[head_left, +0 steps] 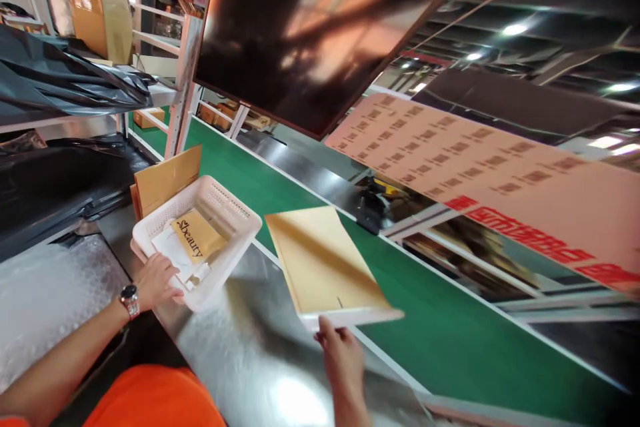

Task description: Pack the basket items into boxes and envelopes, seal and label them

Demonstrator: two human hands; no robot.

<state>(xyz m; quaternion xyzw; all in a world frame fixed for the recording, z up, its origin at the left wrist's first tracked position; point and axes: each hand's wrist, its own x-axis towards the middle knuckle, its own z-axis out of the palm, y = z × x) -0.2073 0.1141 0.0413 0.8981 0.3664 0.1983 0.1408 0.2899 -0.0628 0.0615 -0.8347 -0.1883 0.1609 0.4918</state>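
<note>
My right hand [341,349] pinches the near edge of a kraft paper mailer [327,257], with the thumb on top. The mailer is tilted over the border between the metal table and the green belt. At the near left corner of a white plastic basket [240,217], my left hand [156,282] grips the rim, fingers over it; a watch [129,300] is on that wrist. Inside the basket lie a tan packet [199,232] printed "beaury", white paper [170,248] and a small white item [199,275].
A green conveyor belt [415,300] runs beyond the metal table [240,347]. Cardboard [167,180] stands behind the basket. Bubble wrap [55,307] lies at left, below black plastic bags [60,73] on a shelf. A monitor [305,40] and a printed board [480,180] hang above.
</note>
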